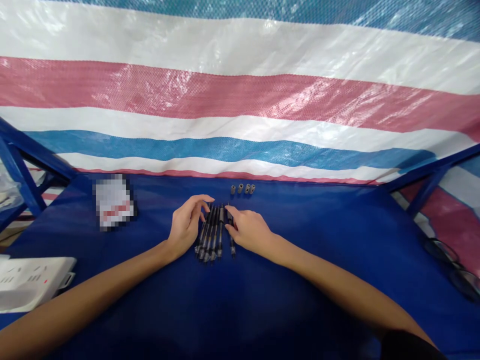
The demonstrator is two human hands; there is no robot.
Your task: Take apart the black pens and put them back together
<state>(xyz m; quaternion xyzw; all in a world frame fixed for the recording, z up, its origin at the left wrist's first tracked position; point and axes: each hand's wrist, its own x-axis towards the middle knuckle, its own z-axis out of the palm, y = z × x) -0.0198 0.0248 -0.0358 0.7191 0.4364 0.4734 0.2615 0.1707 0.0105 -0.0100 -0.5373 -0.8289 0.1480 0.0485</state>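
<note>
Several black pens (210, 235) lie side by side in a bundle on the blue cloth-covered table (300, 240). My left hand (186, 225) rests at the bundle's left side, fingers curved over the pens' far ends. My right hand (249, 230) sits at the right side, fingertips pinching one pen (232, 246) that lies slightly apart from the rest. A short row of small grey caps (243, 188) stands just beyond the pens, untouched by either hand.
A white pack with red print (112, 201) lies at the back left. A white power strip (30, 282) sits at the left edge. Dark cables or glasses (450, 265) lie at the right edge. A striped tarp (240, 100) hangs behind; blue frame bars (22, 165) flank the table.
</note>
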